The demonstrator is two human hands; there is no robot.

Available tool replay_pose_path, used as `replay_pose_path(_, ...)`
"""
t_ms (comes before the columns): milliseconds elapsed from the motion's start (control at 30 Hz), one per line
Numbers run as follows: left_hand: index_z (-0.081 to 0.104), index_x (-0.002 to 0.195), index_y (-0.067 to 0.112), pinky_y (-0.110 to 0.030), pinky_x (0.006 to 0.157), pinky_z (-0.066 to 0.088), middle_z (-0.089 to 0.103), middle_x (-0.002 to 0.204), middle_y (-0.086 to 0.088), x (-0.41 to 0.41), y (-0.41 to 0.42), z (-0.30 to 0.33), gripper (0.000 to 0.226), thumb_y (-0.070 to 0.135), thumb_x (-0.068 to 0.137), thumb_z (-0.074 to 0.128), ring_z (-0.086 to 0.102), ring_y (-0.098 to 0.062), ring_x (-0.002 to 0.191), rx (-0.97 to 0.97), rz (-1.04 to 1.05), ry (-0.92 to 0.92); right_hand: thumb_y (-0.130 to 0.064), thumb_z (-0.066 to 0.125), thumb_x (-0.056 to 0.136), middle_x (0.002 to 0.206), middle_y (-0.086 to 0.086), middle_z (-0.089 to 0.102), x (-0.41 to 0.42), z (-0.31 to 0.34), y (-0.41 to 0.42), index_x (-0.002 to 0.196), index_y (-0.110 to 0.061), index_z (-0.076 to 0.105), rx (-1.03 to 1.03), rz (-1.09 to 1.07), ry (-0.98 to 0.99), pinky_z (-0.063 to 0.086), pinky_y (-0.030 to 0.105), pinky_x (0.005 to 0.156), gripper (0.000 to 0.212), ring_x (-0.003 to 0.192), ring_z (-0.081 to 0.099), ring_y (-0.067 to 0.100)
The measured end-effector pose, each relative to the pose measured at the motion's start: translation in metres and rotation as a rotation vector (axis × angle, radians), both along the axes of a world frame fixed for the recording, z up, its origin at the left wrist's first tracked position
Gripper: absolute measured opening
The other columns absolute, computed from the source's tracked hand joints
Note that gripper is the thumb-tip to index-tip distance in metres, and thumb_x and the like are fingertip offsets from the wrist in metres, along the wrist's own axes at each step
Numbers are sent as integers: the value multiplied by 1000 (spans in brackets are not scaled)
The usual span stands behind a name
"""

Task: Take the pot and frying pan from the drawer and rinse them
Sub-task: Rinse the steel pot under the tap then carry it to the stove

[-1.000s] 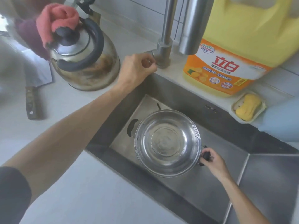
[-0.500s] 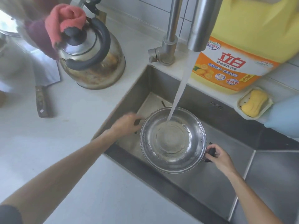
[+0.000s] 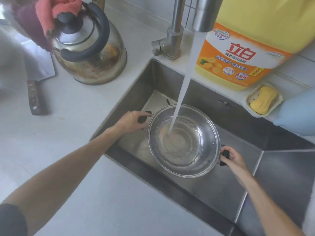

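Pot (image 3: 184, 142) between left hand (image 3: 131, 120) and right hand (image 3: 230, 157), each gripping 1 handle.

Counter, left of sink: steel kettle (image 3: 92, 53), stained, black handle, pink cloth (image 3: 56, 11) draped over lid. Cleaver (image 3: 36, 77) lying flat beside kettle. Behind sink: yellow detergent jug (image 3: 247, 48), orange label. Beside jug: soap dish (image 3: 263, 99) holding yellow soap bar.

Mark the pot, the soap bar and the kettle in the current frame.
pot (image 3: 183, 173): head view, on the near rim.
soap bar (image 3: 263, 99): head view, middle of the yellow bar.
kettle (image 3: 109, 65): head view, on the stained steel body.
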State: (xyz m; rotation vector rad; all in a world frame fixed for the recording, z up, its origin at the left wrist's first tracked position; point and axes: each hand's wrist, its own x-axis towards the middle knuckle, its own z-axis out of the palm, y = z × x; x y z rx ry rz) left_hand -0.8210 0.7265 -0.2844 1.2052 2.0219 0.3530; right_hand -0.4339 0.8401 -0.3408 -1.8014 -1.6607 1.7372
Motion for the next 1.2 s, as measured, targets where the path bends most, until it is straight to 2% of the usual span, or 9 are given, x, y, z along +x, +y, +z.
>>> replay_pose_path(167, 52, 124, 38, -16, 64, 41, 61, 56, 16, -5, -30, 24, 57, 30, 70, 70, 52, 4, 55, -42, -53, -70, 2, 59, 87, 79, -8, 68, 3, 46, 6, 86, -27, 67, 52, -57, 105, 46, 11, 54, 30, 61, 56, 0)
replay_pose_path(300, 44, 121, 39, -23, 74, 46, 74, 77, 0, 5, -50, 13, 53, 34, 75, 70, 63, -11, 74, -177, -69, -141, -2, 59, 88, 77, -2, 60, -11, 92, 11, 94, -18, 66, 177, -35, 198, 42, 9, 55, 18, 60, 50, -1)
replay_pose_path(367, 41, 120, 38, -27, 77, 47, 74, 79, -2, 11, -55, 8, 56, 41, 72, 69, 64, -15, 78, -179, -22, -170, -3, 60, 88, 76, -11, 63, -17, 109, 13, 91, -22, 66, 245, -3, 223, 43, 9, 55, 19, 61, 51, -2)
replay_pose_path(433, 41, 118, 38, -29, 78, 47, 74, 75, 1, 17, -54, 11, 51, 35, 76, 69, 65, -12, 76, -115, 33, -180, -5, 61, 88, 76, -17, 64, -16, 118, 16, 87, -27, 65, 285, 9, 226, 45, 11, 54, 23, 63, 53, -2)
replay_pose_path(633, 58, 98, 37, -29, 73, 47, 65, 59, 15, 14, -46, 38, 26, 20, 81, 68, 67, -16, 71, 159, 95, -107, -2, 60, 89, 83, 11, 53, -9, 112, 18, 89, -24, 61, 302, 4, 206, 46, 12, 54, 22, 62, 51, 4)
replay_pose_path(800, 64, 99, 36, -13, 68, 39, 57, 59, 23, -8, -42, 63, 29, 17, 78, 71, 49, 4, 60, 286, 125, -115, 4, 58, 88, 84, 7, 60, -15, 94, 8, 93, -16, 57, 155, 59, 205, 50, 12, 61, 21, 62, 61, 3)
replay_pose_path(900, 67, 98, 38, -14, 71, 39, 53, 62, 25, -15, -44, 73, 29, 23, 74, 69, 46, 3, 61, 320, 141, -148, 5, 56, 88, 91, 1, 66, -18, 77, 0, 96, -18, 57, 95, 145, 131, 50, 9, 72, 25, 74, 66, 2)
replay_pose_path(1067, 69, 93, 42, -12, 63, 37, 50, 57, 17, -15, -45, 76, 33, 12, 79, 71, 42, -4, 57, 336, 126, -123, 6, 56, 87, 82, -12, 71, -22, 57, -9, 94, -27, 59, 87, 119, 60, 51, 13, 74, 34, 72, 67, -2)
replay_pose_path(1200, 70, 96, 37, -11, 52, 30, 39, 46, 10, -17, -44, 70, 27, 13, 83, 68, 36, -7, 50, 247, 148, -125, 7, 54, 88, 98, -5, 66, -21, 63, -6, 107, -14, 60, 86, 60, 79, 50, 6, 67, 30, 70, 65, -9)
